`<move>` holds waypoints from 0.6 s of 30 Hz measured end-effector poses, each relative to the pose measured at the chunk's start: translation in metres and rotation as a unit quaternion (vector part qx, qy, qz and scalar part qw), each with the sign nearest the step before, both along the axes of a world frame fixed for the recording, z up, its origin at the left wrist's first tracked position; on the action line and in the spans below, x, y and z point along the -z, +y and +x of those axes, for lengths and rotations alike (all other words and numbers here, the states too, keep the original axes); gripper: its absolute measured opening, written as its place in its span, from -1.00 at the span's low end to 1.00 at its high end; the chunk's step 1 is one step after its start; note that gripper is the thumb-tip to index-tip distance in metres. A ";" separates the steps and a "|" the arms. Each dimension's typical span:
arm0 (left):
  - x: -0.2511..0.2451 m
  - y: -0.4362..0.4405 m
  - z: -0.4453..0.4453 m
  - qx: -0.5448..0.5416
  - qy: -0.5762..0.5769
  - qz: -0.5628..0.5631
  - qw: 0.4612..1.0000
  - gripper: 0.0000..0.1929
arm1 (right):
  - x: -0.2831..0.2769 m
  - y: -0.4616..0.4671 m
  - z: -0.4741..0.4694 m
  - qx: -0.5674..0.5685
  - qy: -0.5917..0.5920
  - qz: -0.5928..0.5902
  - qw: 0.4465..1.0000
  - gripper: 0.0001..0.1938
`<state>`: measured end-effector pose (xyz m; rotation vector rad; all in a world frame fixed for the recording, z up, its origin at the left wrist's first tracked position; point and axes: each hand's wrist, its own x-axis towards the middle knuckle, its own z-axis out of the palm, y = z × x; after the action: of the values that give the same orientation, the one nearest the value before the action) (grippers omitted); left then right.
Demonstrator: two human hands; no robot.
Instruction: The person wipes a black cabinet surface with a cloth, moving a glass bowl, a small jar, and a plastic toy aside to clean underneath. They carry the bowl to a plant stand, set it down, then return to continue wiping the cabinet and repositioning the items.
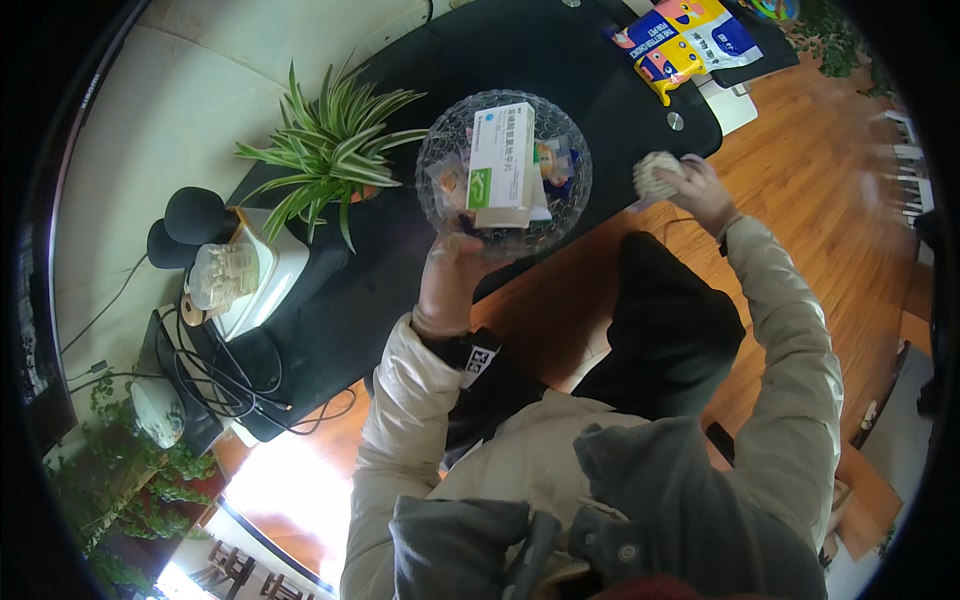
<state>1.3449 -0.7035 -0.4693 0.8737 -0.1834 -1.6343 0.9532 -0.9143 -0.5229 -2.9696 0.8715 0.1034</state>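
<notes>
My left hand grips the near rim of a round textured glass dish, held over the dark table. In the dish lie a white and green medicine box and several small wrapped items, some partly hidden under the box. To the right, at the table's front edge, my right hand has its fingers closed on a crumpled, light-coloured cloth. The cloth is slightly blurred.
Behind and left of the dish stands a potted spider plant. A plastic tub sits on a white box at left, with tangled black cables nearer me. A yellow and blue pet-product packet lies at the far right.
</notes>
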 end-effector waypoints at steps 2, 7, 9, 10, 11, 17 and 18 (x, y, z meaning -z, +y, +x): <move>0.005 -0.021 -0.001 0.013 -0.011 0.003 1.000 -0.41 | 0.002 -0.013 -0.026 -0.013 0.005 -0.090 0.996 -0.46; 0.018 -0.067 -0.006 -0.003 -0.025 -0.010 1.000 -0.46 | 0.016 -0.022 -0.052 0.124 0.069 -0.149 0.979 -0.68; 0.023 -0.082 -0.005 -0.015 -0.028 0.010 0.999 -0.49 | 0.016 -0.023 -0.052 0.242 0.015 -0.126 0.962 -0.77; 0.026 -0.087 -0.005 -0.026 -0.031 0.011 0.999 -0.49 | 0.013 -0.023 -0.051 0.324 -0.050 -0.098 0.940 -0.82; 0.029 -0.093 -0.005 -0.037 -0.034 0.010 0.999 -0.49 | 0.010 -0.024 -0.048 0.348 -0.063 -0.108 0.929 -0.86; 0.046 -0.128 0.009 -0.064 -0.021 0.004 0.998 -0.44 | -0.035 -0.021 -0.017 0.329 -0.288 0.060 0.897 -0.72; 0.048 -0.135 0.012 -0.068 -0.021 0.002 0.997 -0.43 | -0.040 -0.019 -0.006 0.304 -0.316 0.027 0.898 -0.69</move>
<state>1.3570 -0.8382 -0.5176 0.9050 -0.1459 -1.4914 0.9471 -0.9331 -0.4831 -2.2639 1.5451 -0.7838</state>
